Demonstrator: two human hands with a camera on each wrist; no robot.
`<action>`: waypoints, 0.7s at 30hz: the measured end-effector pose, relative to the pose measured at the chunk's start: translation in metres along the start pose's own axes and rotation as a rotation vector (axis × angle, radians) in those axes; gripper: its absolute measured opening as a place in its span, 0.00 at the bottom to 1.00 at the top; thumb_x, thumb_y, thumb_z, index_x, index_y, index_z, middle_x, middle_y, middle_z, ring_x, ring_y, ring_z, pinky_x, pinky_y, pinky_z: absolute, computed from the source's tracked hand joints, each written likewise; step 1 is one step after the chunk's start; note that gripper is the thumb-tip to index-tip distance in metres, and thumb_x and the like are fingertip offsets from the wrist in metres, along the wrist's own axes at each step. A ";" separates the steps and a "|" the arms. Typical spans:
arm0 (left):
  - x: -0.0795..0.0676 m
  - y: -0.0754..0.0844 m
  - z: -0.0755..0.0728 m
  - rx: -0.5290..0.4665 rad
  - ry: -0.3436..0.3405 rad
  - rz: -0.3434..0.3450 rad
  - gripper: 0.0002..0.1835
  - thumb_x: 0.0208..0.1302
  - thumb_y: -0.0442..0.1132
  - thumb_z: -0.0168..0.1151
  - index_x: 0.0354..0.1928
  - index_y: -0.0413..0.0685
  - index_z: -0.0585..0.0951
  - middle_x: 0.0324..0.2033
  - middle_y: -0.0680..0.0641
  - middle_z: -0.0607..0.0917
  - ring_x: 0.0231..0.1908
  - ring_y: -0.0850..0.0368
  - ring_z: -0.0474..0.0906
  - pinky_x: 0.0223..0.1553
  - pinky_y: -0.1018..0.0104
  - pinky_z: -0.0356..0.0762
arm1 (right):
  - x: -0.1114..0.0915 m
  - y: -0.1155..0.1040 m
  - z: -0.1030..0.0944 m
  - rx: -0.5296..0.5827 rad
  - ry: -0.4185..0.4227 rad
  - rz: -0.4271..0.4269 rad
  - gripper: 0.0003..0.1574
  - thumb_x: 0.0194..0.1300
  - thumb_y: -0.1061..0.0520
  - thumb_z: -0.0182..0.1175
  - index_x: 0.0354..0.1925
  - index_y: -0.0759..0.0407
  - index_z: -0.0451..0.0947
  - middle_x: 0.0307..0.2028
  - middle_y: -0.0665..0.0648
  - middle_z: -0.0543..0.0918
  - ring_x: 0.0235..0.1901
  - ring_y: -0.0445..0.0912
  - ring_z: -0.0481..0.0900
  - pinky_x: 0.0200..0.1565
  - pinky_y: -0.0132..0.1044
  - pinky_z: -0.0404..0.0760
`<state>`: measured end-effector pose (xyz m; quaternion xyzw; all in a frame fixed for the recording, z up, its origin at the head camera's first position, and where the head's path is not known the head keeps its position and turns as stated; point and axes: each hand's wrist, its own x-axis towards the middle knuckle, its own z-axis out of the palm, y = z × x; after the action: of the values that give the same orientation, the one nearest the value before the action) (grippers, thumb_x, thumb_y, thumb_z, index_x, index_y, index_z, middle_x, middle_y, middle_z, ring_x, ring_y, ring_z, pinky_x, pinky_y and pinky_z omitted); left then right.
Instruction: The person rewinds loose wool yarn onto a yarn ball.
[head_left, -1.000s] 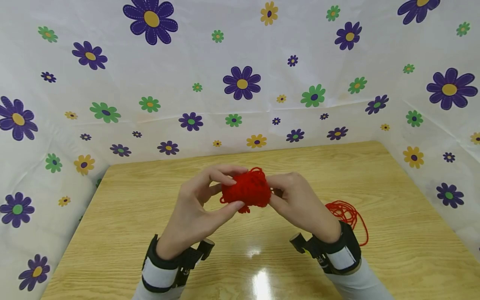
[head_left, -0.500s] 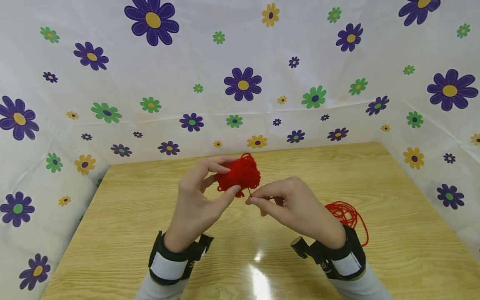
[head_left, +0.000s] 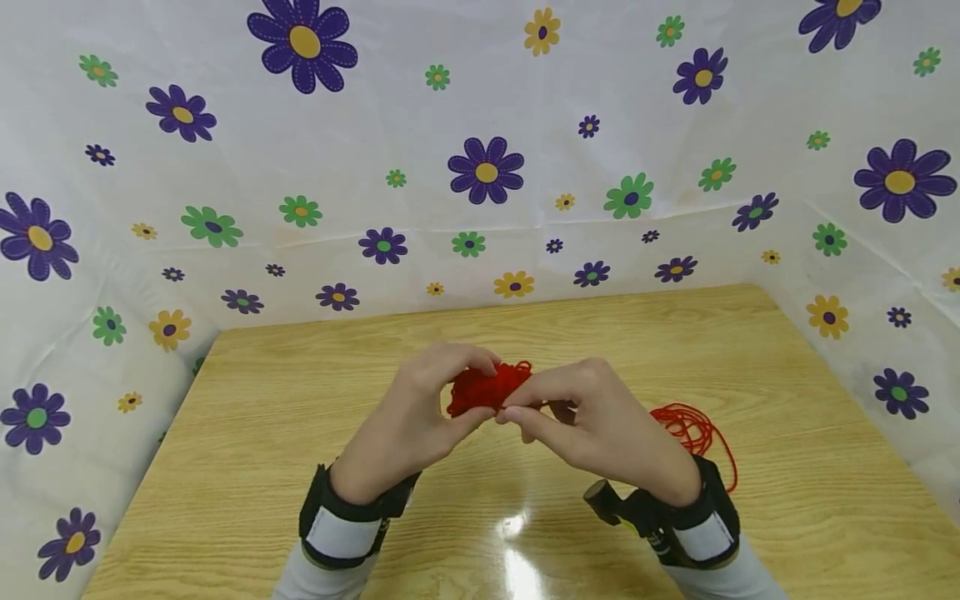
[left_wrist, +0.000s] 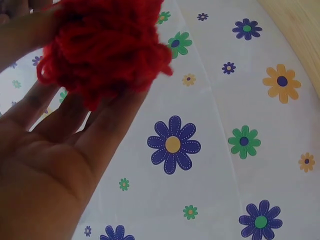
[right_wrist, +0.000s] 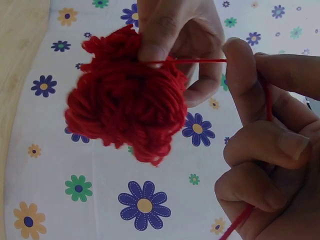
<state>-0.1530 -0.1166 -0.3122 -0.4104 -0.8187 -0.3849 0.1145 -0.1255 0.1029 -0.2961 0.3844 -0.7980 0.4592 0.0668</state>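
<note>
A fuzzy ball of red yarn [head_left: 483, 390] is held up over the table by my left hand [head_left: 416, 417], thumb on the near side and fingers round the far side. Loose loops stick out of the ball [left_wrist: 107, 47] in the left wrist view. My right hand [head_left: 581, 412] is close by on the right, pinching the yarn strand [right_wrist: 200, 61] between thumb and forefinger. That strand runs taut from the ball under the left thumb, then through the curled right fingers [right_wrist: 265, 145] and out below the palm.
A loose coil of red yarn [head_left: 686, 427] lies on the wooden table [head_left: 300, 375] to the right, partly behind the right forearm. A white flowered cloth [head_left: 420, 125] stands round the back and sides. Each wrist carries a black strap [head_left: 345, 521].
The right hand went from the ball's right side down to its near side, drawing out a strand, then came close again. The ball rose slightly, then lowered and turned in the left hand.
</note>
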 end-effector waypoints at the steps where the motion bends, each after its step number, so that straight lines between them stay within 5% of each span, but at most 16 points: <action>1: -0.001 0.000 0.000 -0.010 -0.024 -0.005 0.23 0.44 0.27 0.77 0.44 0.43 0.80 0.43 0.47 0.85 0.44 0.56 0.75 0.40 0.58 0.86 | 0.000 0.000 -0.001 0.010 0.007 -0.002 0.06 0.63 0.61 0.65 0.30 0.54 0.86 0.18 0.50 0.82 0.13 0.39 0.66 0.13 0.28 0.63; 10: -0.004 0.006 -0.002 -0.127 -0.168 -0.009 0.23 0.48 0.29 0.75 0.48 0.45 0.79 0.43 0.49 0.85 0.43 0.61 0.77 0.43 0.60 0.86 | 0.002 0.006 -0.001 -0.122 0.154 0.044 0.04 0.60 0.63 0.67 0.30 0.55 0.87 0.21 0.49 0.84 0.13 0.40 0.64 0.13 0.30 0.61; 21: -0.007 0.021 -0.006 -0.264 -0.110 0.034 0.19 0.50 0.30 0.73 0.43 0.45 0.77 0.44 0.47 0.84 0.45 0.59 0.78 0.45 0.57 0.86 | 0.004 0.013 0.002 -0.224 0.236 0.041 0.03 0.59 0.61 0.69 0.34 0.56 0.87 0.22 0.49 0.84 0.15 0.40 0.65 0.14 0.32 0.64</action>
<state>-0.1332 -0.1171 -0.3004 -0.4560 -0.7591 -0.4641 0.0210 -0.1369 0.1026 -0.3042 0.3016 -0.8386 0.4105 0.1933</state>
